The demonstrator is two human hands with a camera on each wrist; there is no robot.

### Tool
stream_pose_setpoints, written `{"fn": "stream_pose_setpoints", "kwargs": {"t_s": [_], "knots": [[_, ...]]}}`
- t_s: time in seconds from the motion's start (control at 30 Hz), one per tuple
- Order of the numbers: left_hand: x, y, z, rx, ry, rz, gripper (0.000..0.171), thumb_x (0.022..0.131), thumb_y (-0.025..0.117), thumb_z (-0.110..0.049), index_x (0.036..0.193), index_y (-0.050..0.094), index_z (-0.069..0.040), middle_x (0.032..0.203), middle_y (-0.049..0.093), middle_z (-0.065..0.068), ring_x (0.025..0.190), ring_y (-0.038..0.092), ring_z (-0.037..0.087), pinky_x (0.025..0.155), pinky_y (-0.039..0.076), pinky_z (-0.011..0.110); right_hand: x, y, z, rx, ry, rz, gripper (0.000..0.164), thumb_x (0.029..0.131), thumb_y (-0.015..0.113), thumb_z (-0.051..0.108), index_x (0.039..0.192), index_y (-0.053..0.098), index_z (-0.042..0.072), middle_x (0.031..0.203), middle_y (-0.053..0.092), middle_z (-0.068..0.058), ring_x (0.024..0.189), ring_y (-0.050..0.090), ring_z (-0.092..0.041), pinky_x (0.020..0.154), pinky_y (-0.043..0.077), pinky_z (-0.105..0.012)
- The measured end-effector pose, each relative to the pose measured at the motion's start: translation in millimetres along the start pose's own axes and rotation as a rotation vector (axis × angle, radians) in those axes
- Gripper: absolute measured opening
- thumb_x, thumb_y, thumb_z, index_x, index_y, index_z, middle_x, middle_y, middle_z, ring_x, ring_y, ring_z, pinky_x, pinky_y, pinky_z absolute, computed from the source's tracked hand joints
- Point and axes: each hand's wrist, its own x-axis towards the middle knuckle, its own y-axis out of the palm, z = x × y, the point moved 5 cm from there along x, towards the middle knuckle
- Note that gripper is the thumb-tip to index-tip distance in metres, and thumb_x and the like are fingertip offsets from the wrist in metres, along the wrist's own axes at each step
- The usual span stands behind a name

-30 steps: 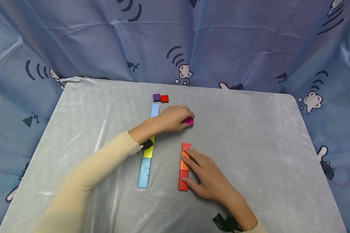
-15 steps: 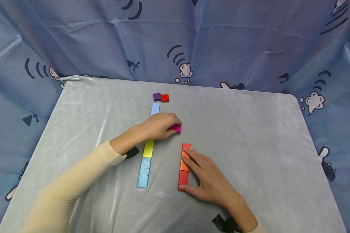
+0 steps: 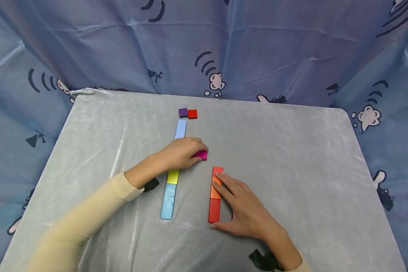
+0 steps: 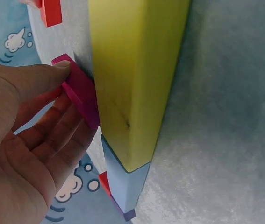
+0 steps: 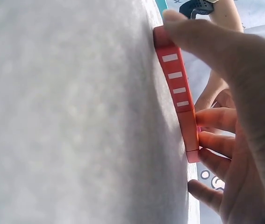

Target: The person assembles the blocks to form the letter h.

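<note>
My left hand pinches a magenta block between thumb and fingers, reaching across a column of blocks. In the left wrist view the magenta block is tilted and overlaps the side of the yellow block. My right hand lies beside a short row of a dark red block, an orange block and a lighter red block. Its fingertips rest on the orange and lighter red blocks. The thumb is at the near end of the dark red block, which shows white rectangles on its side.
The column has a light blue block nearest, then yellow, with a periwinkle block farthest. Beyond it a small purple block and a small red block sit together. A grey cloth covers the table; a patterned blue curtain hangs behind.
My left hand has brought the magenta block leftward and nearer. The right thumb has slid from atop the dark red block to its near end; the right fingers stay in place.
</note>
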Motion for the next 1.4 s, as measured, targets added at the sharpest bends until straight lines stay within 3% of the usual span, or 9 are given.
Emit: {"fn": "stream_pose_setpoints", "kwargs": {"t_s": [1.03, 1.4], "knots": [[-14.7, 1.3, 2.9, 0.058, -0.019, -0.017, 0.030, 0.099, 0.072, -0.012, 0.129, 0.075, -0.008, 0.119, 0.076, 0.008, 0.104, 0.071, 0.022, 0.091, 0.063, 0.039, 1.4, -4.8, -0.1, -0.012, -0.012, 0.014, 0.105, 0.078, 0.084, 0.068, 0.159, 0.048, 0.013, 0.171, 0.038, -0.007, 0.150, 0.048, -0.026, 0.119, 0.048, -0.051], [-17.4, 1.4, 3.1, 0.054, -0.017, -0.019, 0.031, 0.099, 0.072, -0.011, 0.129, 0.074, -0.007, 0.121, 0.075, 0.007, 0.108, 0.072, 0.022, 0.095, 0.063, 0.040, 2.4, -5.6, -1.8, -0.002, -0.008, 0.035, 0.103, 0.077, 0.086, 0.067, 0.158, 0.051, 0.014, 0.170, 0.040, -0.007, 0.149, 0.049, -0.027, 0.118, 0.049, -0.051]]}}
